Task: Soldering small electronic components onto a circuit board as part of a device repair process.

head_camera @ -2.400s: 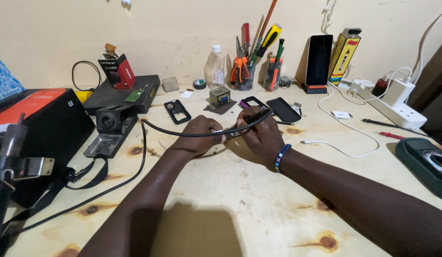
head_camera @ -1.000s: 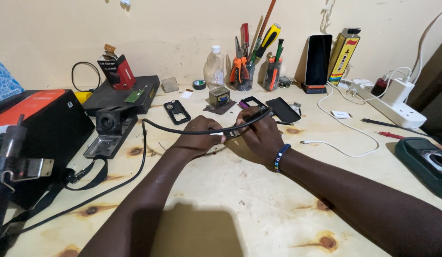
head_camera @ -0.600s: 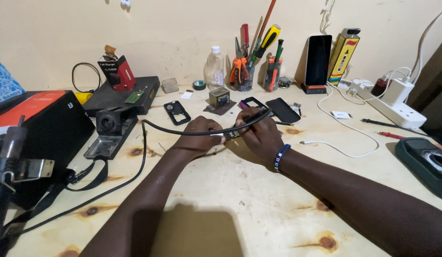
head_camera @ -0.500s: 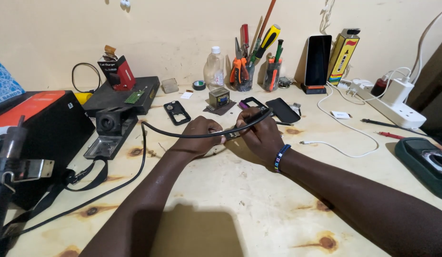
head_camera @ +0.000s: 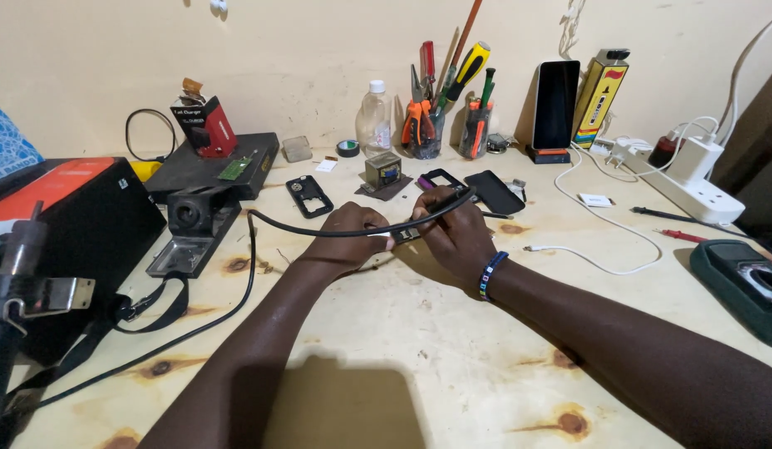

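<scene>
Head view: left hand (head_camera: 346, 235) pressed down on a small board (head_camera: 405, 235) at table centre. Right hand (head_camera: 454, 234) clamped around a black corded iron (head_camera: 442, 204), tip at the board's 3 o'clock edge. Probably mid-job; board not yet released. Phone frame (head_camera: 308, 195) at 10 o'clock, untouched.
</scene>
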